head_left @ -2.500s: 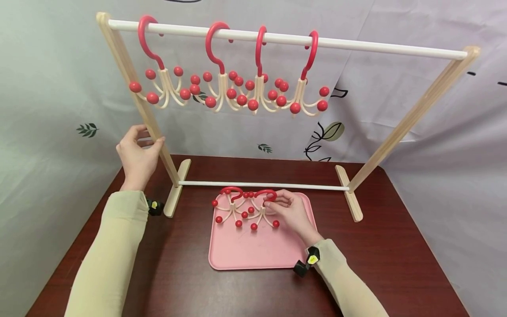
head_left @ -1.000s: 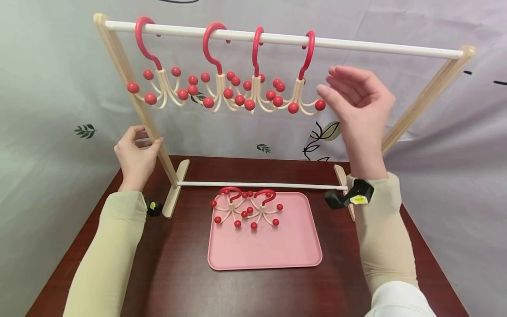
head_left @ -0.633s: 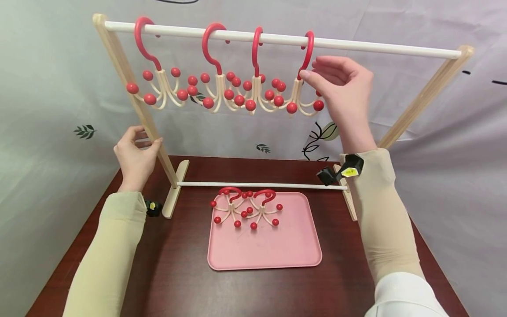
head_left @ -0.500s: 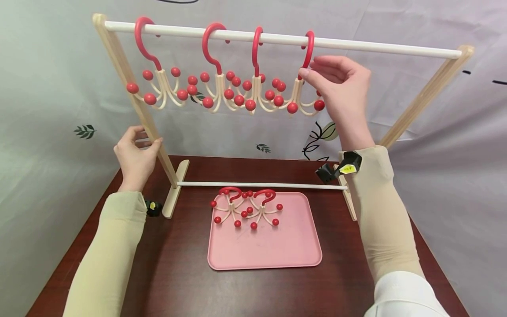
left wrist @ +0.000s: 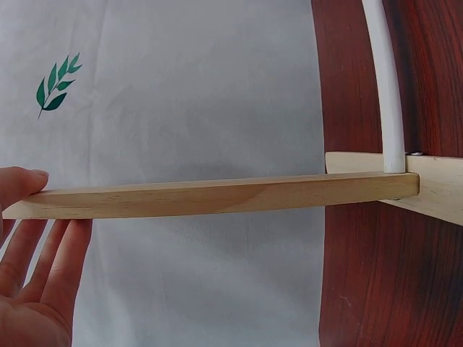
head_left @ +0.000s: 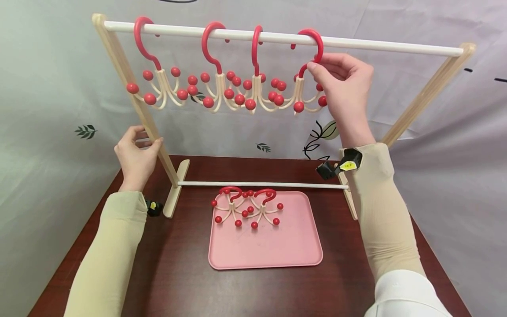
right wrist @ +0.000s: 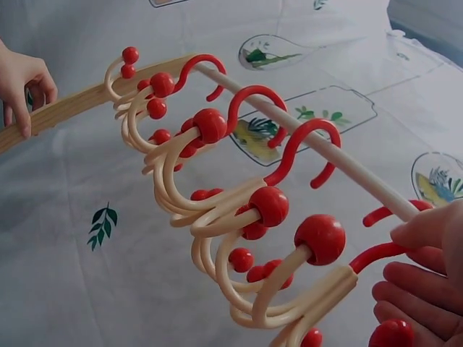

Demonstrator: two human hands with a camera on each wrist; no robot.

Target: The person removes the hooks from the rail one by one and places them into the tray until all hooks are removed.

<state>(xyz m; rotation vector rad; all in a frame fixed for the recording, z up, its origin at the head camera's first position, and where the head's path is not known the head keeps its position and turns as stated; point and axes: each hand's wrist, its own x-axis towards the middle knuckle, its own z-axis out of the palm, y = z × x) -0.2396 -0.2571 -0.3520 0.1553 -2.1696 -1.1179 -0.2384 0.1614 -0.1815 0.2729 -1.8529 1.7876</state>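
Pinching 4th hook [head_left: 310,44] neck w/ R hand [head_left: 344,88], hook on rail [head_left: 376,46]; L hand [head_left: 136,154] grips post [head_left: 130,88], steadying rack

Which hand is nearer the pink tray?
Left. The left hand grips the rack's wooden post just above the table, left of the pink tray. The right hand is up at the top rail, pinching a red hook.

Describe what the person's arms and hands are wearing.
Both hands are bare: left hand, right hand. The left sleeve is pale yellow-green; the right sleeve is beige, with white cloth at its lower end. Each wrist carries a small black camera unit with a yellow label.
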